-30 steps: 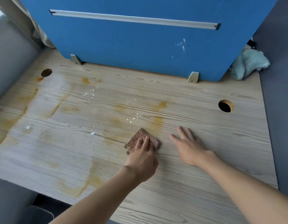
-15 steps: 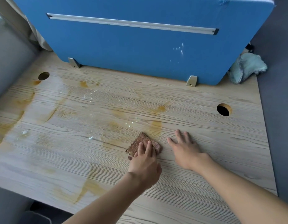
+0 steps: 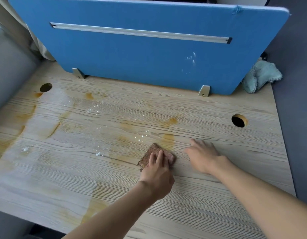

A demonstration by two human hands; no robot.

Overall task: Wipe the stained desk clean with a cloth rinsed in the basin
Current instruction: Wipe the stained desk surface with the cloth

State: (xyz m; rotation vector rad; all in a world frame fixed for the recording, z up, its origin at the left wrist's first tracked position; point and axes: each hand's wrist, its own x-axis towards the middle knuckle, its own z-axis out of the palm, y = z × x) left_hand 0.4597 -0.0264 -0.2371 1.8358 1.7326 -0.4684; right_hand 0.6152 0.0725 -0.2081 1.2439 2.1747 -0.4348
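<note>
My left hand [image 3: 158,175] lies on the brown cloth [image 3: 149,155]. The fingers are laid fairly straight over its near half and press it flat on the desk [image 3: 218,195]. I am not pinching it as far as I can see, though my thumb is hidden. My right hand [image 3: 203,157] is just beside it to the right, fingers spread and holding nothing. It is blurred, so I cannot tell whether the palm touches the wood.

The cloth sits like a diamond, with 1 corner pointing away from me. The nearest orange stain [image 3: 168,140] lies just past the cloth's far right edge, ahead and slightly right of my left fingertips, and runs away from me. A second patch [image 3: 172,120] lies farther on along much the same line. I judge that 1 push forward and a little rightward would carry the cloth over the first and toward the second, lengthwise.

White specks [image 3: 140,137] lie just ahead of the cloth's far corner. The longer streaks [image 3: 54,128] are well to the left, on my left hand's side, so that hand is better placed for them too. Much of the desk looks unwiped.

No basin is in view.
</note>
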